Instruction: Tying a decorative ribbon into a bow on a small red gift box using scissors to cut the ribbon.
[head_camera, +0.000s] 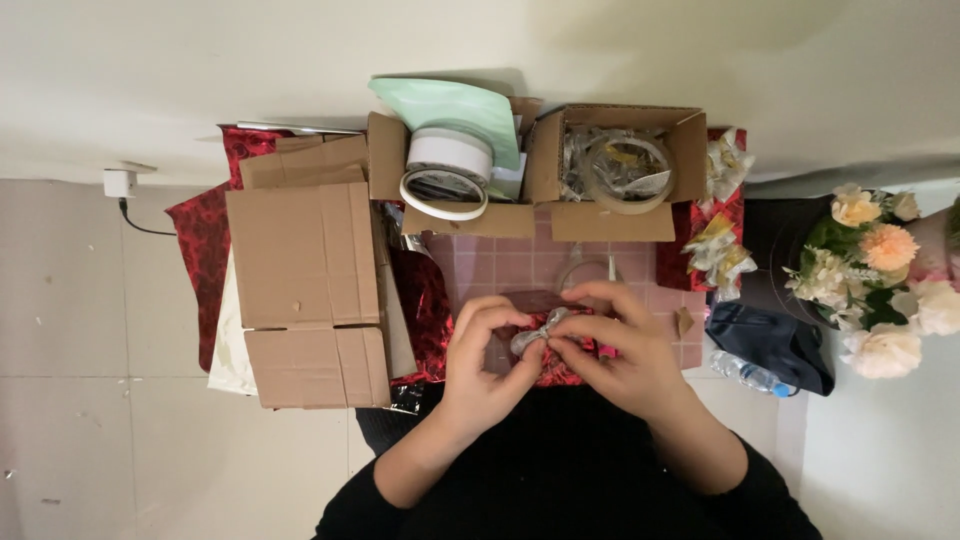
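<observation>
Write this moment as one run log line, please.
left hand: pinching silver bow | right hand: pinching bow | under: red wrapped parcel

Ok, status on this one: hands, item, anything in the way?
Left hand and right hand both pinching silver bow. Bow over red wrapped parcel. Nothing blocking.

Flattened cardboard lies left of the hands; two open boxes behind — flowers right.

Small silver ribbon bow, shiny, loops spread sideways, pinched between fingertips of both hands. Sits atop a red foil-wrapped parcel on the pink table.
</observation>
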